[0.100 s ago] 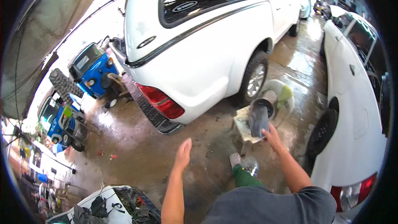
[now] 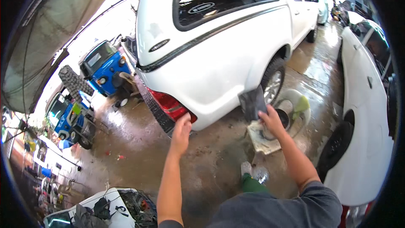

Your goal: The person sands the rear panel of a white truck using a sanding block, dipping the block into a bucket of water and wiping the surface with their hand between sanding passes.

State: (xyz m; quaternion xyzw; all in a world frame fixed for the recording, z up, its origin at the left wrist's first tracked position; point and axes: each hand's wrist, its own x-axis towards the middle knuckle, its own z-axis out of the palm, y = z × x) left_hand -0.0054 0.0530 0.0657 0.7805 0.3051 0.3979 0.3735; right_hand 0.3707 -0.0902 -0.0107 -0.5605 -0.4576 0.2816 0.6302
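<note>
My right hand (image 2: 272, 122) is closed round the lower edge of a dark grey flat sheet (image 2: 253, 103), perhaps sandpaper or a cloth. The sheet is raised before the rear side of a white pickup (image 2: 219, 80), beside its rear wheel (image 2: 273, 80). My left hand (image 2: 181, 134) looks empty, its fingers loosely extended. It overlaps the lower end of the red tail light (image 2: 168, 104) in the view; contact cannot be told. Below my right hand stands a pale, worn stool (image 2: 263, 141) with a dark round container (image 2: 283, 119) on it.
A pale round tub (image 2: 301, 124) with a light green cloth (image 2: 301, 106) sits behind the stool. At right a white car (image 2: 367, 131) borders the wet floor (image 2: 202, 160). Blue vehicles (image 2: 103, 69) stand at left. A white panel (image 2: 112, 204) with dark scraps lies at lower left.
The grey sheet has come up from over the stool and container, toward the pickup's side, in my right hand. My left hand has risen toward the tail light. The view has shifted slightly.
</note>
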